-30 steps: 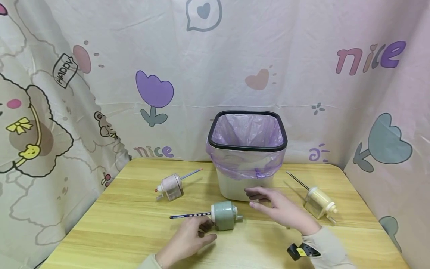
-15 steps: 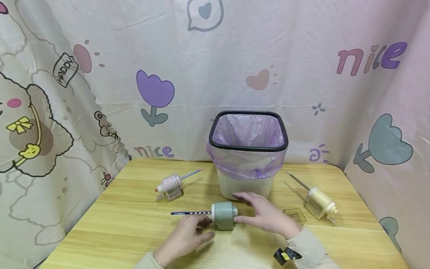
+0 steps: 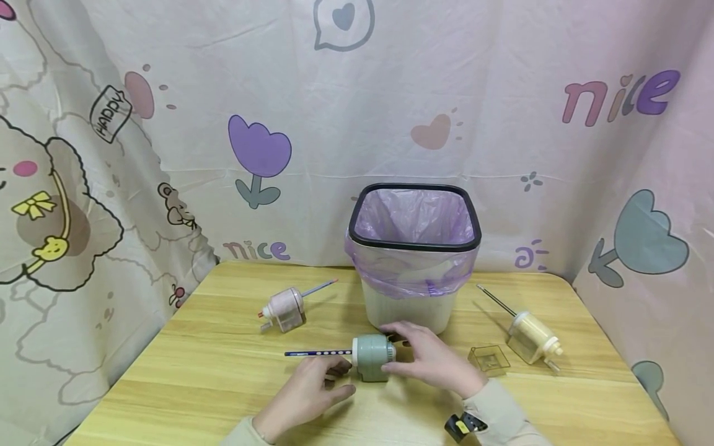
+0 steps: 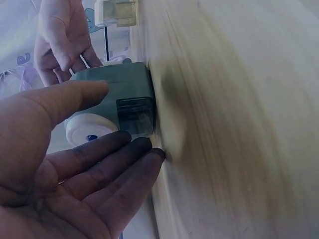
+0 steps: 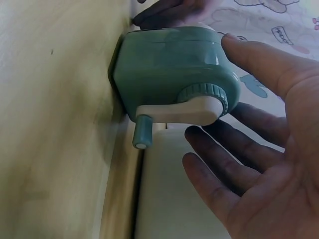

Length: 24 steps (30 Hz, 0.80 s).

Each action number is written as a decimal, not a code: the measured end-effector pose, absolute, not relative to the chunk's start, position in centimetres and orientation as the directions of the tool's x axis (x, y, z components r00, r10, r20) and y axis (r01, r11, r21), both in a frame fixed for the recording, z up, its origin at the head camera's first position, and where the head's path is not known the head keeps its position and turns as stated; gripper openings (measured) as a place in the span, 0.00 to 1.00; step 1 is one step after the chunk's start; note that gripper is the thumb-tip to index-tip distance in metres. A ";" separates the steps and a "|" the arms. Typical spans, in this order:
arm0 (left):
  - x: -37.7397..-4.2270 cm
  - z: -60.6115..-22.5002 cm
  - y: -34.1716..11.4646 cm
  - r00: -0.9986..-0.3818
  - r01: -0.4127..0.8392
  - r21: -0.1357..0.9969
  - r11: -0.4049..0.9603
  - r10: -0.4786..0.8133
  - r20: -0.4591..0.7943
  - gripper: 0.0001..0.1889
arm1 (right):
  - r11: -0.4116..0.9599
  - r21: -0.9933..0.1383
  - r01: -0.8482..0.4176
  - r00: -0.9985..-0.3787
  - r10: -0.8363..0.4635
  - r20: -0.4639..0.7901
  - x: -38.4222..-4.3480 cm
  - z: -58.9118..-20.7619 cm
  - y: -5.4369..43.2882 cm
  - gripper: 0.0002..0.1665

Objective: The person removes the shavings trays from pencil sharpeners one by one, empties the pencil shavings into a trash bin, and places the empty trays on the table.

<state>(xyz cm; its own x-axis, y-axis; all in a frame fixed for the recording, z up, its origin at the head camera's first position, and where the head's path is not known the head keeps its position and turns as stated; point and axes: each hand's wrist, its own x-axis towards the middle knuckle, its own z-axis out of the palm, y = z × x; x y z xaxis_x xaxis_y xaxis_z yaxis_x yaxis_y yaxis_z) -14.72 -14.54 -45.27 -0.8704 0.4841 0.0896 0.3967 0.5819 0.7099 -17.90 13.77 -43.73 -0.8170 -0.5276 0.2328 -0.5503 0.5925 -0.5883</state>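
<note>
A green crank pencil sharpener stands on the wooden table between my hands, a dark blue pencil sticking out of its left end. In the left wrist view, its see-through shavings drawer sits in the body. Fingers extended, my left hand lies beside the pencil end. At the opposite end, my right hand spreads round the crank side, thumb tip right at the body's edge. The right wrist view shows the pale crank arm with its green knob; the right fingers extend past it, holding nothing.
A white bin with a purple liner stands behind the sharpener. At back left is a pink sharpener holding a pencil; a yellow one with a dark pencil is at right. A small clear tray lies beside it.
My right hand has moved left and down from before the bin to the green sharpener's crank end, uncovering the small clear tray. My left hand has barely shifted.
</note>
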 end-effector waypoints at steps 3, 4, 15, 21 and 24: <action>-14.8 -45.3 -14.6 -0.869 0.398 0.709 0.582 0.486 0.089 0.20 | 0.593 -0.586 -0.552 -0.817 -0.523 0.241 -18.1 -43.9 13.5 0.41; -14.8 -45.3 -14.7 -0.869 0.399 0.709 0.582 0.487 0.090 0.20 | 0.593 -0.585 -0.554 -0.817 -0.523 0.243 -18.1 -44.0 13.4 0.41; -14.7 -45.3 -14.8 -0.868 0.404 0.718 0.567 0.486 0.104 0.18 | 0.596 -0.604 -0.529 -0.832 -0.506 0.230 -18.6 -44.7 12.6 0.41; -14.8 -45.5 -15.0 -0.872 0.394 0.723 0.567 0.479 0.100 0.20 | 0.593 -0.631 -0.500 -0.845 -0.492 0.207 -18.7 -44.8 12.3 0.41; -14.8 -45.6 -15.2 -0.877 0.385 0.732 0.562 0.470 0.100 0.20 | 0.593 -0.644 -0.484 -0.853 -0.484 0.196 -18.7 -45.0 12.1 0.41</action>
<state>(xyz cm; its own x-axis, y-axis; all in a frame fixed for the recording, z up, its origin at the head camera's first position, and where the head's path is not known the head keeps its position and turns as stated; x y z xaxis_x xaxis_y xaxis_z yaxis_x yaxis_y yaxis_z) -14.80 -15.15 -45.58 -0.8770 0.4700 0.1004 0.3850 0.5621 0.7320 -18.73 12.14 -45.00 -0.8529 -0.4840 0.1956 -0.4839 0.5926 -0.6439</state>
